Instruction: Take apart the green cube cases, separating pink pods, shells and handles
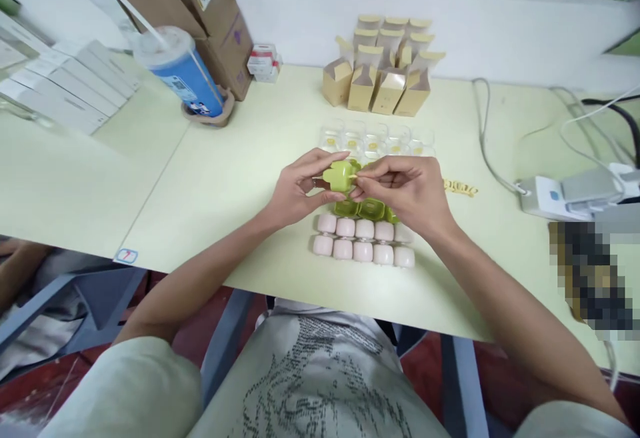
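Between thumb and fingers, my left hand (303, 188) holds a small glossy green plastic cap-like piece (339, 177) above the table. My right hand (407, 188) pinches a tiny yellow piece (353, 176) against the side of the green one. Below my hands lie more green square pieces (371, 209), partly hidden by the fingers. Nearer to me sit two rows of pale pink rounded pieces (363, 250). Beyond my hands stand rows of clear plastic pieces (373, 147) with yellow marks inside. Right of my right hand is a cluster of small yellow parts (461, 188).
Open small cardboard boxes (389, 88) stand by the wall. At left are a blue drink cup (193, 85) with a straw, a brown carton (225, 38) and white boxes (70, 85). A power strip (545, 197) with cables and a blurred-out object (595, 278) lie at right.
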`<control>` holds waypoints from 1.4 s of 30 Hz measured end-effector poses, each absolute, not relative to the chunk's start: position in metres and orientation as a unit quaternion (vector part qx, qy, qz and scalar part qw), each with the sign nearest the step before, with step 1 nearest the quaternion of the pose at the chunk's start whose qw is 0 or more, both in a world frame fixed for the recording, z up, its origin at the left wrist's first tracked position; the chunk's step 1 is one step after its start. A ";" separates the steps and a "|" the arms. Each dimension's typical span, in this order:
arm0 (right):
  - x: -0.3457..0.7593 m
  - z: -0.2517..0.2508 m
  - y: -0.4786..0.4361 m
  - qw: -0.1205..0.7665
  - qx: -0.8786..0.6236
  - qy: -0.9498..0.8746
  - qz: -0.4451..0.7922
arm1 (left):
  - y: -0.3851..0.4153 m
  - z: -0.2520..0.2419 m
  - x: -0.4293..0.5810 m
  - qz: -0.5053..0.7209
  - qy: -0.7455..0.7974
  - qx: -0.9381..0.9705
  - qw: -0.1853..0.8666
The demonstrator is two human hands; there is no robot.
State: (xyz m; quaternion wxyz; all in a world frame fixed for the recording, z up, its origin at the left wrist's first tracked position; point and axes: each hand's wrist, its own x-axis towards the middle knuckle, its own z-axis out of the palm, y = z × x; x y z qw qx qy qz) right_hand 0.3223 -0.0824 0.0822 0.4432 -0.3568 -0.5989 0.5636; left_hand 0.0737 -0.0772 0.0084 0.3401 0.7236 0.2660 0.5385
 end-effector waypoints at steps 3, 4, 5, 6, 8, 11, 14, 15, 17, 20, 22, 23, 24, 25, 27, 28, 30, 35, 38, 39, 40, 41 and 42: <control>0.320 0.081 -0.084 0.440 -0.346 -0.599 0.573 | -0.080 0.011 0.074 0.537 0.267 0.721 0.348; 0.320 0.081 -0.085 0.438 -0.343 -0.601 0.574 | -0.081 0.012 0.073 0.535 0.268 0.720 0.350; 0.320 0.081 -0.085 0.438 -0.342 -0.603 0.572 | -0.081 0.013 0.072 0.532 0.270 0.721 0.354; 0.320 0.081 -0.085 0.438 -0.343 -0.607 0.568 | -0.082 0.013 0.071 0.527 0.270 0.722 0.358; 0.321 0.080 -0.084 0.439 -0.344 -0.615 0.558 | -0.083 0.015 0.070 0.514 0.268 0.728 0.367; 0.322 0.080 -0.083 0.439 -0.333 -0.636 0.540 | -0.084 0.015 0.070 0.498 0.278 0.726 0.383; 0.322 0.078 -0.083 0.430 -0.323 -0.670 0.512 | -0.086 0.014 0.072 0.493 0.301 0.712 0.399; 0.322 0.078 -0.083 0.424 -0.325 -0.678 0.505 | -0.086 0.014 0.072 0.494 0.303 0.708 0.404; 0.324 0.077 -0.080 0.409 -0.333 -0.676 0.515 | -0.087 0.014 0.073 0.500 0.295 0.699 0.419; 0.329 0.079 -0.075 0.372 -0.318 -0.640 0.592 | -0.089 0.017 0.074 0.501 0.260 0.691 0.451; 0.333 0.081 -0.072 0.352 -0.297 -0.616 0.639 | -0.090 0.019 0.074 0.493 0.248 0.688 0.472; 0.334 0.082 -0.071 0.345 -0.291 -0.610 0.651 | -0.090 0.020 0.074 0.489 0.247 0.686 0.479; 0.334 0.083 -0.070 0.342 -0.290 -0.608 0.655 | -0.091 0.021 0.075 0.486 0.251 0.682 0.486; 0.335 0.083 -0.070 0.341 -0.291 -0.608 0.655 | -0.091 0.022 0.075 0.485 0.255 0.678 0.491; 0.334 0.083 -0.070 0.339 -0.295 -0.607 0.656 | -0.091 0.022 0.076 0.485 0.263 0.665 0.503; 0.334 0.082 -0.070 0.338 -0.295 -0.603 0.660 | -0.091 0.022 0.077 0.486 0.267 0.657 0.510; 0.332 0.081 -0.070 0.332 -0.298 -0.590 0.673 | -0.091 0.021 0.078 0.492 0.270 0.641 0.524; 0.330 0.081 -0.070 0.356 -0.323 -0.615 0.626 | -0.090 0.024 0.076 0.500 0.261 0.612 0.554; 0.333 0.085 -0.069 0.382 -0.296 -0.704 0.521 | -0.090 0.030 0.073 0.474 0.254 0.603 0.589; 0.334 0.087 -0.069 0.370 -0.275 -0.726 0.510 | -0.091 0.033 0.073 0.459 0.252 0.600 0.605; 0.336 0.089 -0.069 0.350 -0.257 -0.740 0.514 | -0.091 0.034 0.072 0.442 0.250 0.596 0.622; 0.337 0.092 -0.069 0.328 -0.244 -0.747 0.524 | -0.092 0.035 0.072 0.428 0.247 0.590 0.638; 0.338 0.094 -0.070 0.311 -0.238 -0.748 0.536 | -0.093 0.036 0.073 0.416 0.243 0.583 0.655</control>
